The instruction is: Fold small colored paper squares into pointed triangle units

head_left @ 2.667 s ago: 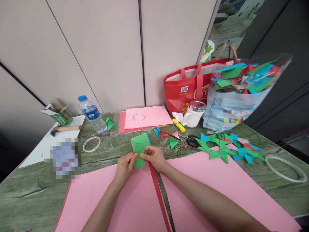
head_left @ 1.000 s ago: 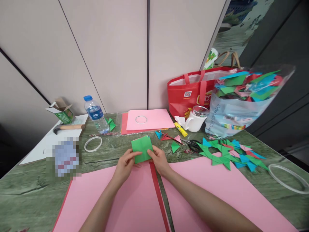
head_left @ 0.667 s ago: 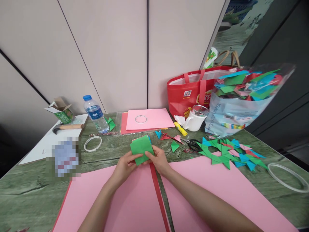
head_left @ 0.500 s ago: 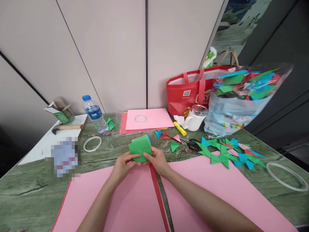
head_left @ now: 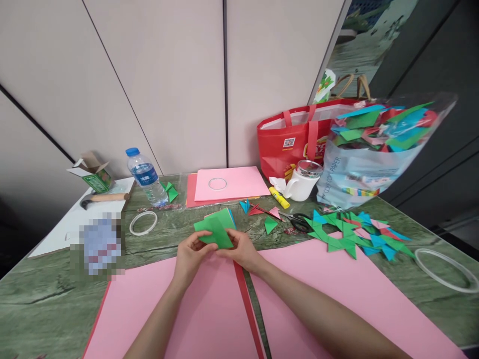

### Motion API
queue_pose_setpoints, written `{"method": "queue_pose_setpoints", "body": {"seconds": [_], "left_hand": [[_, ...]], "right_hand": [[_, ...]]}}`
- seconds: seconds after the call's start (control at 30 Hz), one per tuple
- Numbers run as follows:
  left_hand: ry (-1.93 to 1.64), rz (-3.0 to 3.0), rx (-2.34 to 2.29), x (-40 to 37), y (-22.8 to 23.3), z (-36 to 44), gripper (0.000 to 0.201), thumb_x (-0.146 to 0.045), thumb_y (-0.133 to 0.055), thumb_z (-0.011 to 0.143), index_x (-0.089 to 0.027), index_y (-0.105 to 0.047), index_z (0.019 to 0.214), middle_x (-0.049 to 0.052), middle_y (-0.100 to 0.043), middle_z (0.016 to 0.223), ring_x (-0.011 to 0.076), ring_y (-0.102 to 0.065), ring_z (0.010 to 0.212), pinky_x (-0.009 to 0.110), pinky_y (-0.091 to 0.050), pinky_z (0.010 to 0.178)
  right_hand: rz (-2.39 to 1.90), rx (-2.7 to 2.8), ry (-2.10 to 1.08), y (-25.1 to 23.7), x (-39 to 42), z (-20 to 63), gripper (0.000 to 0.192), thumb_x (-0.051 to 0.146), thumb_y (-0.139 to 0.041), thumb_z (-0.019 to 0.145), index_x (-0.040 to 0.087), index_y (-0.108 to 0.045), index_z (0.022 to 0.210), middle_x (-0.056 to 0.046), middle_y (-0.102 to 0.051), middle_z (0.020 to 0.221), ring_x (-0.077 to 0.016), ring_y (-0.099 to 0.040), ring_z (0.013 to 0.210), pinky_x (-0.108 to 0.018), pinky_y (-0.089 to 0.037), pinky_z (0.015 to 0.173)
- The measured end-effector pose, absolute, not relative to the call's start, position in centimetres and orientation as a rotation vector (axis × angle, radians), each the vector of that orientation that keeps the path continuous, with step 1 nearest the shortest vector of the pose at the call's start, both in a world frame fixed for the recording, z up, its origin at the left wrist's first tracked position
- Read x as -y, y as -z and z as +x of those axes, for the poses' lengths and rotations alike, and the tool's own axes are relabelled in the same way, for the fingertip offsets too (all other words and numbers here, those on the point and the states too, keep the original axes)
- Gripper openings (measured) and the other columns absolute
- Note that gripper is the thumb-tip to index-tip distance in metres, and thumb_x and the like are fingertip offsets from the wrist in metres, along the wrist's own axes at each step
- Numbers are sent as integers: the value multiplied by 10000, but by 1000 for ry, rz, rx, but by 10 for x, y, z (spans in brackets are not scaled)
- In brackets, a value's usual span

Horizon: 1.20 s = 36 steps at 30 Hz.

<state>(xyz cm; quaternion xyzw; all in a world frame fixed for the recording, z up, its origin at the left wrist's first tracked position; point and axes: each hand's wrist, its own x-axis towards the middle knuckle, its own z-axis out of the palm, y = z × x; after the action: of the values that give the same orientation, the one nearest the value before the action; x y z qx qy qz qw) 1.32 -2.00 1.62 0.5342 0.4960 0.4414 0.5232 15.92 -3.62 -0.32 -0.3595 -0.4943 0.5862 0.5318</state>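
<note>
While lying far left on the green table (head_left: 45, 299), a hammer (head_left: 103, 197) beside a small open box (head_left: 92, 172), then a water bottle (head_left: 145, 177) and a tape ring (head_left: 142, 222); at centre, just above the near pink sheet (head_left: 194, 319), left hand (head_left: 190, 257) and right hand (head_left: 241, 249) both pinching a folded green paper (head_left: 215, 232), tilted, held between them; farther right, scissors (head_left: 299, 219), a white mug (head_left: 301, 182), a red bag (head_left: 295, 139), a heap of folded pieces (head_left: 355, 234)

Matt green paper (head_left: 216, 233); matt pink card sheets (head_left: 209, 309); desk (head_left: 45, 299) glossy, green wood-grain; bottle (head_left: 144, 177) clear plastic.
</note>
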Motion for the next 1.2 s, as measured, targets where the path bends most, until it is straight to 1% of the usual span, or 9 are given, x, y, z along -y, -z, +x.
{"method": "queue_pose_setpoints", "body": {"seconds": [0.1,0.17,0.23,0.3,0.4,0.57,0.87,1.03,1.2], "left_hand": [[-1048,1326,-1117,22,-19,14,385,-228,-685,605,-148,-596,971,-19,-617,603,126,-583,589,220,-465,553],[-1090,1342,-1078,24,-21,15,490,-245,-666,634,-157,-540,1099,-17,-628,640,141,-601,648,248,-479,617],[-1147,1331,-1055,26,-22,17,590,-251,-658,649,-163,-457,1197,-1,-649,701,156,-614,706,271,-483,671],[-1198,1285,-1007,27,-24,18,710,-238,-656,658,-192,-328,1286,25,-670,808,168,-622,772,294,-479,727],[-1217,1217,-945,28,-27,19,840,-218,-655,666,-250,-157,1343,36,-681,872,175,-631,807,312,-477,754],[-1198,1212,-963,29,-28,20,774,-240,-650,671,-227,-232,1323,61,-683,901,186,-640,804,313,-486,751],[-1236,1210,-995,31,-28,23,789,-239,-664,659,-233,-237,1323,37,-686,815,180,-651,730,304,-504,709],[-1252,1148,-983,31,-28,24,867,-231,-678,642,-249,-171,1345,20,-689,785,163,-648,689,288,-505,676],[-1225,1099,-988,30,-26,23,846,-219,-682,635,-216,-212,1338,25,-689,747,161,-644,691,272,-500,662]], "right_hand": [[-913,1090,-1342,5,35,159,361,268,-720,542,168,-591,864,-5,-646,803,-173,-594,729,-279,-475,648],[-940,1060,-1325,7,34,159,320,285,-723,537,165,-598,806,-4,-649,755,-173,-596,695,-275,-474,628],[-959,1053,-1326,7,34,158,318,298,-732,522,161,-604,778,-10,-655,735,-180,-601,684,-282,-478,627],[-959,1034,-1347,8,33,158,328,307,-739,511,157,-609,772,-15,-661,726,-186,-609,674,-295,-486,633],[-932,976,-1386,9,34,158,321,299,-745,506,153,-611,759,-13,-665,707,-186,-619,647,-317,-501,641],[-905,924,-1431,9,34,157,301,296,-746,516,141,-614,739,-10,-661,659,-195,-633,614,-348,-520,636],[-937,935,-1455,9,34,157,285,339,-724,548,141,-618,723,-19,-669,643,-202,-640,601,-358,-527,630],[-930,944,-1444,11,34,156,337,360,-742,501,150,-613,730,-8,-665,630,-201,-639,605,-364,-525,645],[-963,960,-1433,10,34,156,374,379,-755,455,149,-609,712,-7,-662,627,-208,-636,613,-360,-517,634]]}}
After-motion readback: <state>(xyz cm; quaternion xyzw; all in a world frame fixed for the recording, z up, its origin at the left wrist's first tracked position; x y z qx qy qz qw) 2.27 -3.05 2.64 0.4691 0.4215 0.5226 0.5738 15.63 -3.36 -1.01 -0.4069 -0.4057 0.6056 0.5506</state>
